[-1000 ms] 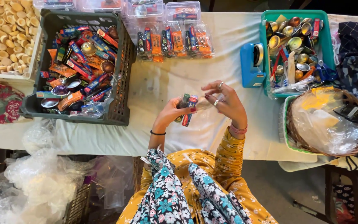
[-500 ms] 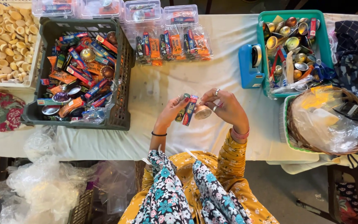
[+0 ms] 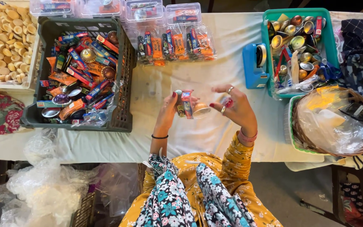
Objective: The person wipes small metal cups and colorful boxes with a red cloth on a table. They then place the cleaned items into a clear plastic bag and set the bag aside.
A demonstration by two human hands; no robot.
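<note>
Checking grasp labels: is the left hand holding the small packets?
Yes, the left hand is closed around the small packets, raised above the white tablecloth.

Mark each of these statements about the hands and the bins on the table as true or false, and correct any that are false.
1. The left hand holds a bundle of small packets. True.
2. The right hand rests inside the green bin. False: it is raised over the white cloth, beside the bundle.
3. The dark crate lies to the person's left. True.
4. The blue tape dispenser sits inside the dark crate. False: it stands on the cloth against the green bin.
</note>
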